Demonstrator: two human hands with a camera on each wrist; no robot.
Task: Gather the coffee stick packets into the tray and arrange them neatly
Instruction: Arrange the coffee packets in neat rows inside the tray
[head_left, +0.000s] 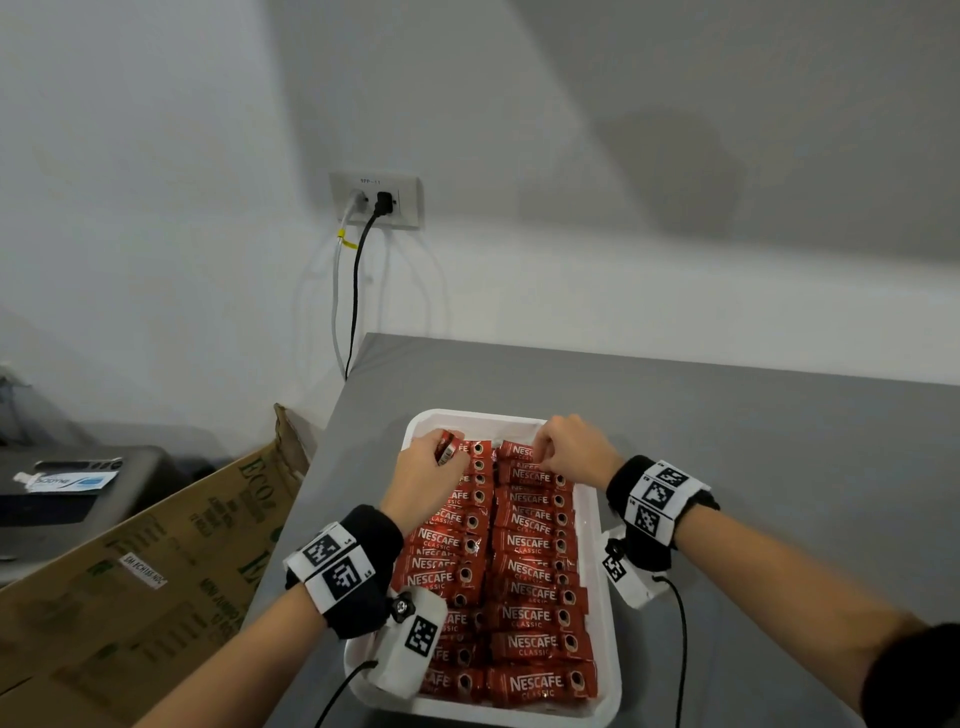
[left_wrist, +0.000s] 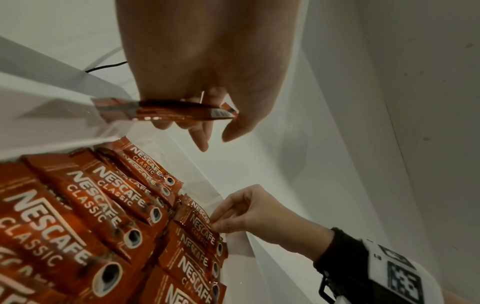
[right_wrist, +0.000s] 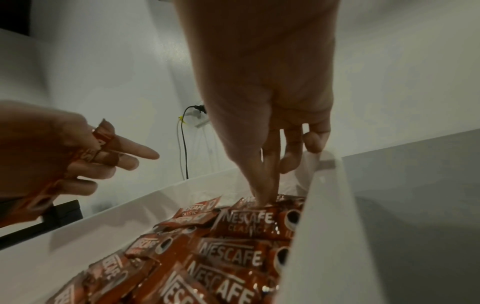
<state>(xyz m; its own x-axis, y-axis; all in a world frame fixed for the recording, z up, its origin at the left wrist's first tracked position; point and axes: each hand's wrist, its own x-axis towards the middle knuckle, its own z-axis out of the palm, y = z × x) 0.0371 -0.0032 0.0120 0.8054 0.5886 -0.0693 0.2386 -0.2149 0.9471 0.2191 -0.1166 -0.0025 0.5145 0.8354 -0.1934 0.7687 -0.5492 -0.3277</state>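
At the tray's (head_left: 605, 613) twelve o'clock end, left hand (head_left: 422, 480) grips one packet (head_left: 448, 450); right hand (head_left: 569, 451) pinches the top packet (head_left: 519, 451) of the right row.

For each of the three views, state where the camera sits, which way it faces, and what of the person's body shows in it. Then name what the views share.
Head: worn on the head, facing forward and down at the tray on the grey table; both forearms and wristbands show.
Left wrist: looks along the left hand, which holds a loose packet; the right hand shows beyond.
Right wrist: looks along the right hand, whose fingers pinch a top packet in the tray's far right.
Shared: all three show both hands and the rows of packets.
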